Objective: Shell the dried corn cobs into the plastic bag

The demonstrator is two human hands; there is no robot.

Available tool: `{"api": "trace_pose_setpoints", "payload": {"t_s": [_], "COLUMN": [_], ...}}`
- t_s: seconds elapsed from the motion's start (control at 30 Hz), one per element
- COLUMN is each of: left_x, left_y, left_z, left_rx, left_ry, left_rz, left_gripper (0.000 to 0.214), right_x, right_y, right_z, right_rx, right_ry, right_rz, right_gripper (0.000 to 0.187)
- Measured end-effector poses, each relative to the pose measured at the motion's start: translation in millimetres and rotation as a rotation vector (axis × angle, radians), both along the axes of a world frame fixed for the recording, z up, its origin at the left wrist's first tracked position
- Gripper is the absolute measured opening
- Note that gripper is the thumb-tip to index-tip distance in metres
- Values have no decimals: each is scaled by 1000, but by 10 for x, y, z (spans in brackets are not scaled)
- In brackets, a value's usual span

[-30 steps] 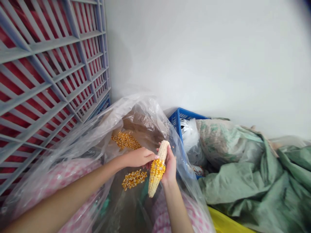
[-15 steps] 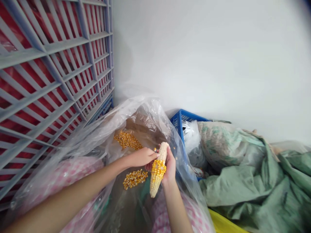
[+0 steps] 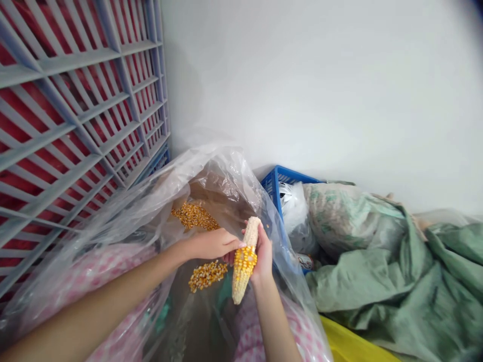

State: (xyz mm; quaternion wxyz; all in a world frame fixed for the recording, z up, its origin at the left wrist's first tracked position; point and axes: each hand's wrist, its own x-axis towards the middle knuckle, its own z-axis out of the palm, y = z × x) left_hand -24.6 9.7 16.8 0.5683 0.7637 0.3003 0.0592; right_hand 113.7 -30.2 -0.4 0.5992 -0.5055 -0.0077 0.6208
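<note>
My right hand (image 3: 263, 254) is wrapped round a corn cob (image 3: 244, 266) from its right side, holding it tilted over a clear plastic bag (image 3: 234, 168). Yellow kernels cover the middle of the cob, while its upper part is bare. The thumb of my left hand (image 3: 217, 243) presses on the cob at the upper edge of the kernels; its other fingers are partly hidden behind. Inside the bag lie two heaps of loose kernels, a farther heap (image 3: 194, 216) and a nearer heap (image 3: 207, 275).
Tall grey slatted crates (image 3: 83, 118) with red behind the slats rise at the left. A blue crate (image 3: 277, 188) holding bags stands at the right by the white wall (image 3: 320, 85). Green cloth (image 3: 377, 276) and something yellow (image 3: 350, 342) lie at the lower right.
The left thumb has moved slightly down the cob onto the kernel edge. Loose kernels seen falling by the cob's top have mostly gone from there. The view has shifted a little.
</note>
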Motion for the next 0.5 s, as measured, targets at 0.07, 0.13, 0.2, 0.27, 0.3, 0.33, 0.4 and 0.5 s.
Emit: {"api": "trace_pose_setpoints", "payload": {"t_s": [0.07, 0.13, 0.2, 0.27, 0.3, 0.33, 0.4, 0.5], "left_x": [-10, -17, -14, 0, 9, 19, 32, 28], "left_y": [-12, -22, -27, -27, -26, -25, -21, -15], "left_z": [4, 0, -12, -34, -48, -63, -83, -72], "left_rx": [90, 144, 160, 154, 146, 133, 92, -67], "left_ry": [28, 42, 54, 61, 62, 61, 48, -25], "left_rz": [-9, -10, 7, 28, 36, 42, 61, 110], "left_gripper": [44, 48, 52, 54, 53, 52, 51, 52], "right_x": [0, -8, -25, -50, -62, -73, -83, -62], "right_y": [0, -1, -3, -6, -8, -9, -6, 8], "right_z": [-48, -77, -83, -73, -64, -53, -25, 27], "right_rx": [25, 36, 37, 33, 31, 32, 43, 72], "right_ry": [-11, -7, 5, 19, 22, 21, 9, -14], "right_rz": [7, 20, 35, 47, 56, 69, 95, 87], "right_gripper": [31, 31, 31, 31, 31, 31, 31, 32]}}
